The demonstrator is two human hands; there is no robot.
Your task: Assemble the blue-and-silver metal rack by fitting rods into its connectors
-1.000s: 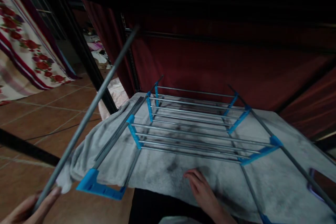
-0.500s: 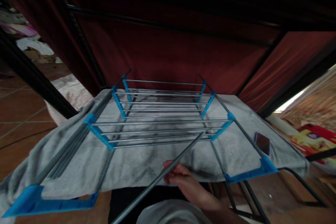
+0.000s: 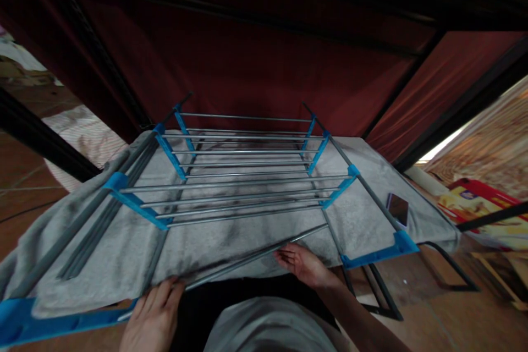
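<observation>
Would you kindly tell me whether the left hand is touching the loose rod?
Touching: the head view shows the left hand clasped over the loose rod near its end.

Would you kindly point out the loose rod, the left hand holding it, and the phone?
Loose rod (image 3: pixel 235 267): head view, near the middle of its shaft.
Left hand (image 3: pixel 154 309): head view, on its back.
Phone (image 3: pixel 398 209): head view, on its dark upper face.

Head view, seen from the wearer's head. The camera is faced forward and tilted down; the lap (image 3: pixel 192 311) is shown nearest, at the lower edge, the rack (image 3: pixel 237 183) at close range, and the curtain (image 3: pixel 239 66) behind.
</observation>
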